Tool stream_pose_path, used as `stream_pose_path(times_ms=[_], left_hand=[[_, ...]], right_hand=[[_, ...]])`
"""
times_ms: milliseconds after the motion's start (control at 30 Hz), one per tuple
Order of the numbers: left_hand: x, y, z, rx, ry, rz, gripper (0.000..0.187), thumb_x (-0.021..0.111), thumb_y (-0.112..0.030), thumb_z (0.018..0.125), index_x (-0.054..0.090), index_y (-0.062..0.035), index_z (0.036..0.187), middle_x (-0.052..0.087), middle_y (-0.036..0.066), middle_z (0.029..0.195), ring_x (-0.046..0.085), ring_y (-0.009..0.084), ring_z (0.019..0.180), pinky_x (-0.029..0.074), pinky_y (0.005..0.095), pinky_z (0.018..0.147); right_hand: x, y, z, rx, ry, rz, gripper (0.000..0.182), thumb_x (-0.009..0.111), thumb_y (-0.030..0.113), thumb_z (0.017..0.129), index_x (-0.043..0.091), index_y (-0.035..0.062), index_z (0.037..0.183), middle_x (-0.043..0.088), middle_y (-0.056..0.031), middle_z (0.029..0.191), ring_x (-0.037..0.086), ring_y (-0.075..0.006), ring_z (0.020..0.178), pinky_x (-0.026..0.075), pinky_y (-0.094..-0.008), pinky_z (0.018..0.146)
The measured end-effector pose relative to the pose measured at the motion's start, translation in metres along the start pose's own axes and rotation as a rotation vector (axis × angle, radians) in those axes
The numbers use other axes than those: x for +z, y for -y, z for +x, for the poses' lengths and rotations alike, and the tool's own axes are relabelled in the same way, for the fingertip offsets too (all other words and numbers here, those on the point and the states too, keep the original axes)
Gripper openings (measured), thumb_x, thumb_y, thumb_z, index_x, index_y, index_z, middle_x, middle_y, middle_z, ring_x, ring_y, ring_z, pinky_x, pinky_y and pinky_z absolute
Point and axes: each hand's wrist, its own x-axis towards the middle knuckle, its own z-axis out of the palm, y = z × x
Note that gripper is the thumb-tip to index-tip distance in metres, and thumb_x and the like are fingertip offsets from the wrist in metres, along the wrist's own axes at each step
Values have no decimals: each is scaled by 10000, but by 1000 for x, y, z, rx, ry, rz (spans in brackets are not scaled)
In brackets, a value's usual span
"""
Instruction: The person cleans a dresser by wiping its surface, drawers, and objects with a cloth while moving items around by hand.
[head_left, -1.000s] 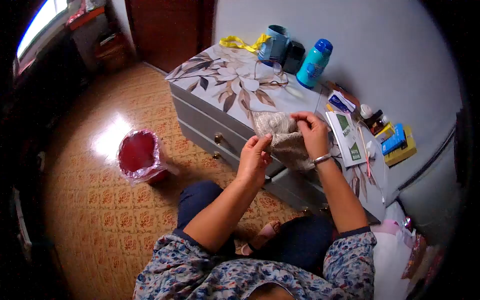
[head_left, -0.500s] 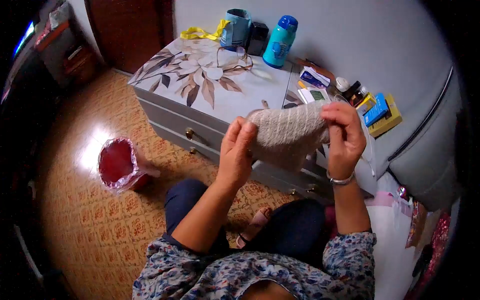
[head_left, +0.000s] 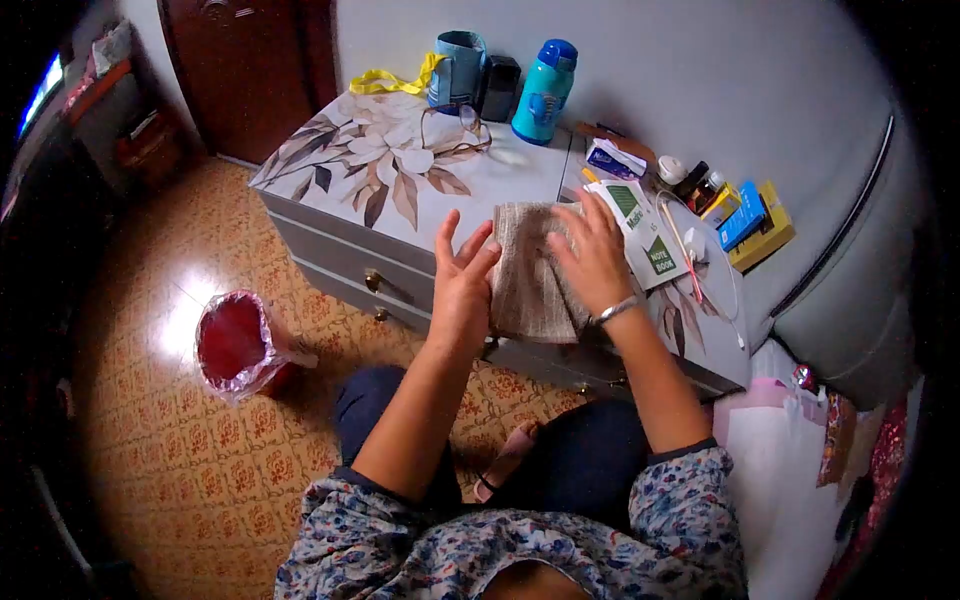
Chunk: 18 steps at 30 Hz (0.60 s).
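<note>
A beige, ribbed cloth point(head_left: 522, 285), folded to a rough rectangle, is at the front edge of the dresser top point(head_left: 330, 150), and its lower part reaches past that edge. At its left side is my left hand point(head_left: 463, 275), open with the fingers spread and close to the fabric. Over the cloth's upper right part is my right hand point(head_left: 592, 255), open, its fingers stretched out and slightly bent; whether they press on the fabric is hard to tell. A white and green notebook point(head_left: 640, 230) lies just right of my right hand.
Behind stand a turquoise bottle point(head_left: 546, 92), a blue cup holder point(head_left: 458, 70) with a yellow strap, and a black box point(head_left: 497, 88). Glasses point(head_left: 470, 125) lie before them. Small boxes point(head_left: 745, 220) and bottles crowd the right. A red lined bin point(head_left: 238, 345) is on the floor.
The cloth was stretched up between both hands; now it is lower, folded at the dresser edge. Both hands have let go and spread. The notebook shows more fully.
</note>
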Motion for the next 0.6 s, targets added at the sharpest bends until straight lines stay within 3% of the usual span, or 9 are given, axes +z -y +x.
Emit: stream_pose_path(times_ms=[33, 100, 133, 233, 433, 600], left_hand=[[1, 0, -1, 5, -5, 16, 744, 625, -82, 864, 180, -151, 1457, 383, 199, 1394, 456, 240, 1167, 420, 343, 941], [1, -3, -2, 17, -27, 122, 779, 640, -78, 852, 163, -143, 1463, 346, 198, 1418, 424, 264, 1222, 373, 353, 1005], [0, -3, -3, 61, -25, 142, 771, 640, -75, 851, 172, -135, 1461, 352, 192, 1416, 414, 264, 1237, 359, 359, 1020], [-4, -9, -6, 134, -57, 224, 740, 638, -65, 851, 206, -121, 1450, 371, 182, 1404, 401, 260, 1258, 339, 366, 1039], [-21, -40, -16, 184, -172, 211, 612, 601, -78, 877, 295, -62, 1407, 448, 173, 1357, 430, 265, 1268, 338, 368, 1052], [-41, -64, -30, 48, -163, 45, 572, 567, -163, 903, 301, -21, 1389, 455, 173, 1355, 481, 275, 1232, 406, 363, 1018]], right_hand=[[-3, 11, -1, -2, 1, 0, 407, 621, 276, 865, 565, 120, 1237, 417, -130, 1399, 335, -346, 1322, 270, -443, 1094], [-4, 26, -7, -220, 147, 56, 479, 628, 334, 860, 530, 152, 1293, 403, -110, 1425, 307, -344, 1351, 259, -448, 1102], [7, 26, -13, -197, 248, 45, 617, 656, 396, 828, 449, 186, 1371, 374, -98, 1450, 279, -336, 1372, 245, -448, 1111], [21, 23, -17, -237, 312, -5, 680, 660, 433, 809, 415, 200, 1399, 318, -87, 1491, 242, -321, 1392, 236, -473, 1102], [26, 33, -17, -256, 272, -45, 622, 624, 395, 849, 406, 224, 1406, 336, -114, 1474, 265, -371, 1367, 242, -490, 1095], [26, 43, -13, -343, 300, -75, 525, 554, 316, 905, 406, 264, 1406, 344, -105, 1472, 281, -368, 1362, 256, -484, 1091]])
